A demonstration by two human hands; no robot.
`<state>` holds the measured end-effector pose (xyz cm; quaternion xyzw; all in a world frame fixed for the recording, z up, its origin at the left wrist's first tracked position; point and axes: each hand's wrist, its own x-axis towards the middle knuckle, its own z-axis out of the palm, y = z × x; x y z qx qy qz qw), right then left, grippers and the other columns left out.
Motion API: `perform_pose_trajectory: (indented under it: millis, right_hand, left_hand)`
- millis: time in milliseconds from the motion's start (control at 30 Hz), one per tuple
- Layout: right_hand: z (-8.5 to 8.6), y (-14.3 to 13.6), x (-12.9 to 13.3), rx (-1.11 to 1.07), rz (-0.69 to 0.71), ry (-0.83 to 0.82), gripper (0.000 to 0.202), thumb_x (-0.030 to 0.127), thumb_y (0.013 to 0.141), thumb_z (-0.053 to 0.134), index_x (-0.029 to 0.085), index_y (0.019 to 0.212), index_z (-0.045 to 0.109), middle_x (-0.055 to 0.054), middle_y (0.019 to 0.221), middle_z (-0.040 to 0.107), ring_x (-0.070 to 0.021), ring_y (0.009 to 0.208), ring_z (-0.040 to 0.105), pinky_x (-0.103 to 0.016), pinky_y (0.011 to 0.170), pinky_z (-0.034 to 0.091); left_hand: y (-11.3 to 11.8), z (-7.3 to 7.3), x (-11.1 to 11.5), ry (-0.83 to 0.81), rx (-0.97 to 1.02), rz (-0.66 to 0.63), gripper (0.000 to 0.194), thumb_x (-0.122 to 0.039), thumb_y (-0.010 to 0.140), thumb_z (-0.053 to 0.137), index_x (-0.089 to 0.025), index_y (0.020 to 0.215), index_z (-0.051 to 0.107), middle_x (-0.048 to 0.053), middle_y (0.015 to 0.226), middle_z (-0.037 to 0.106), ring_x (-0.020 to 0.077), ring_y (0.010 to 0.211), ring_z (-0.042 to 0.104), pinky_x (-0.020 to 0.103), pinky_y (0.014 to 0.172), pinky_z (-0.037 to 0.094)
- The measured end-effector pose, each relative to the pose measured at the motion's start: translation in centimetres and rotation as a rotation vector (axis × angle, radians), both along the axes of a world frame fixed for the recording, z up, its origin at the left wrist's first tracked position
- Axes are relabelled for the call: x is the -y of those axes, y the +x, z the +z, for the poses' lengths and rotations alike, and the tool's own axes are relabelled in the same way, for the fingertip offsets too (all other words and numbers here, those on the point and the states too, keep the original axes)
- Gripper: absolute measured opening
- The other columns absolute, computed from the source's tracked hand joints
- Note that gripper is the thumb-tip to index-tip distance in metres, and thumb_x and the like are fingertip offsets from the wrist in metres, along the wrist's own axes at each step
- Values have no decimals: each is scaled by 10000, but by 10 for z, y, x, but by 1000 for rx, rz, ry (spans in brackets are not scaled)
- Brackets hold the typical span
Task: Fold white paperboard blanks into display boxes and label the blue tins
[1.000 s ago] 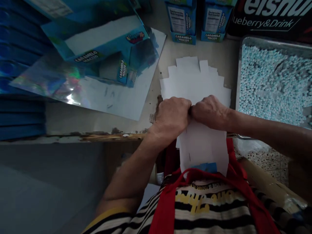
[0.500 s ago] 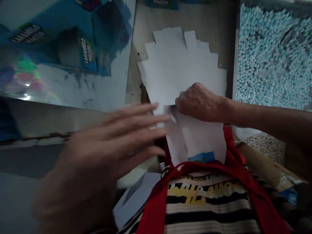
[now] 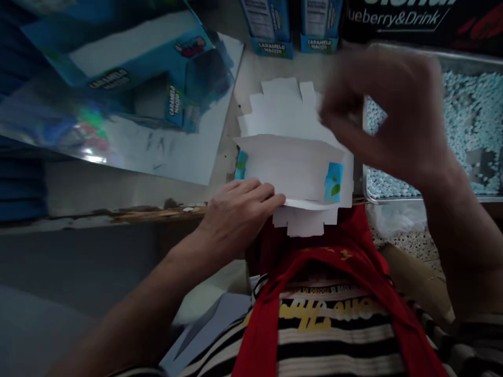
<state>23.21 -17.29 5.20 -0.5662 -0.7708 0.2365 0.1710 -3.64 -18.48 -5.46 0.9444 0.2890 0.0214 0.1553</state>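
A partly folded cardboard box (image 3: 283, 162), white on the inside, lies in front of me with its walls raised and its notched flaps spread out. Blue printed tabs show at both of its ends. My left hand (image 3: 245, 207) grips the near left part of the box, fingers closed over the front fold. Off to the right, my right hand (image 3: 396, 115) is raised above the left edge of the candy tray, away from the box. Its fingers look bent, but motion blurs them, so whether they hold anything is unclear.
A metal tray (image 3: 396, 200) of small pale blue and white candies stands at the right, before a black box (image 3: 393, 23). Printed blue boxes (image 3: 272, 48) stand at the back. More blue cartons (image 3: 149, 68) rest on a shiny sheet (image 3: 173, 157) at left.
The flat blank now has raised walls. My left hand has come onto its near edge. My right hand has left the cardboard and moved up and right toward the tray.
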Motion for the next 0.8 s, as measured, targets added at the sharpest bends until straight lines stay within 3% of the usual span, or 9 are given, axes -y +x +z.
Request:
perform_pose_trajectory:
  millis: [67, 167, 233, 300, 467, 567, 633, 700, 800]
  right_hand:
    - [-23, 29, 44, 169, 175, 99, 350, 163, 981, 448, 243, 1089, 771, -74, 1098, 774, -244, 1041, 665, -428, 950, 524]
    - [-83, 51, 88, 316, 386, 176, 365, 110, 1034, 439, 179, 1282, 697, -154, 1322, 715, -287, 1302, 593, -482, 1041, 541]
    - [-116, 51, 97, 334, 435, 255, 352, 114, 1051, 447, 162, 1326, 662, -170, 1367, 679, -293, 1377, 538, -509, 1106, 509]
    - [-135, 47, 94, 307, 451, 287, 332, 119, 1056, 447, 174, 1301, 664, -157, 1342, 673, -284, 1379, 524, -517, 1134, 485]
    - [-133, 39, 80, 284, 514, 209, 266, 170, 1037, 425, 182, 1099, 683, -126, 1128, 674, -281, 1164, 562, -553, 1144, 432]
    - [-128, 36, 78, 362, 543, 165, 240, 375, 1041, 488, 194, 1025, 645, -114, 1059, 638, -299, 1066, 529, -548, 1104, 399]
    - [-128, 34, 77, 385, 546, 153, 386, 561, 1037, 489, 198, 1036, 620, -110, 1045, 624, -298, 1026, 509, -521, 1066, 385]
    - [-130, 32, 77, 358, 490, 153, 530, 688, 1028, 429, 189, 1067, 605, -102, 1024, 620, -286, 994, 500, -498, 1057, 363]
    - [-130, 27, 79, 305, 335, 103, 550, 669, 1067, 320, 196, 1037, 601, -81, 981, 626, -265, 965, 500, -471, 1064, 334]
  left_hand:
    - [0, -3, 2, 1, 28, 38, 241, -151, 962, 535, -275, 892, 730, 79, 871, 703, 276, 888, 641, 413, 829, 506]
    - [1, -6, 1, -29, 75, 91, 257, -123, 947, 532, -270, 850, 719, 86, 883, 699, 282, 910, 647, 413, 841, 490]
    - [1, -7, 1, -54, 101, 111, 255, -115, 940, 536, -266, 825, 707, 88, 877, 694, 279, 905, 650, 411, 840, 485]
    - [0, -7, 1, -60, 116, 125, 254, -106, 933, 539, -262, 807, 696, 88, 867, 688, 277, 896, 651, 408, 833, 484]
    - [-1, -10, 2, -25, 90, 123, 259, -76, 929, 524, -251, 822, 682, 95, 901, 689, 281, 903, 640, 403, 802, 484]
    - [-4, -17, 5, 58, 22, 94, 243, -115, 972, 502, -250, 887, 686, 102, 953, 706, 292, 949, 635, 409, 822, 486]
    - [-6, -24, 8, 113, 31, 103, 233, -159, 1010, 477, -246, 958, 687, 104, 982, 720, 293, 969, 633, 417, 857, 484]
    - [-6, -30, 10, 150, 82, 98, 201, -251, 1047, 483, -235, 1024, 682, 104, 1011, 735, 289, 970, 630, 423, 882, 474]
    - [-2, -33, 13, 166, 130, 63, 276, -408, 1069, 481, -234, 970, 671, 91, 964, 741, 279, 916, 622, 424, 863, 450]
